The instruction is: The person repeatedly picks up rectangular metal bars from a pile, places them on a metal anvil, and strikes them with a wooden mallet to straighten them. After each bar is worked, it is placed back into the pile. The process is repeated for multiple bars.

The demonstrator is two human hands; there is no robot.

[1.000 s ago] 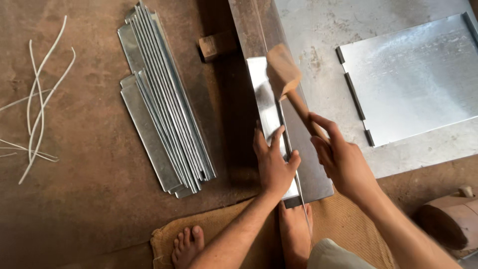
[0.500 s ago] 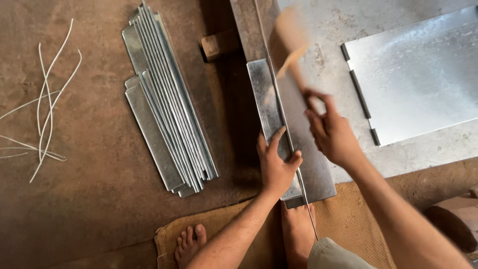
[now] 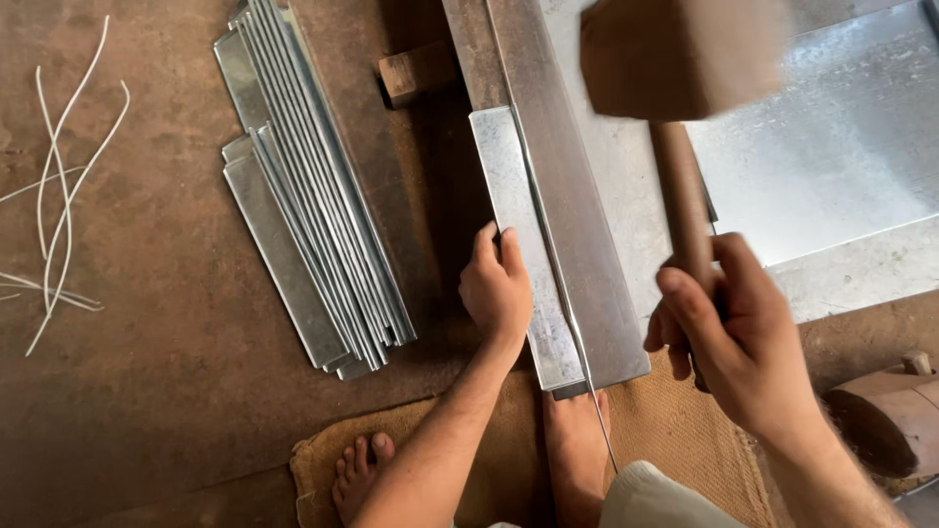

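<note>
Dirt floor (image 3: 176, 391); left hand (image 3: 497, 288) on metal strip (image 3: 518, 235), right hand (image 3: 743, 342) around mallet (image 3: 675, 68).

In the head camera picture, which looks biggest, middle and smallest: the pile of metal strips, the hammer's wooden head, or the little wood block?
1. Pile of metal strips.
2. Hammer's wooden head, though it is raised nearer the camera, so it may look too big.
3. Little wood block.
</note>
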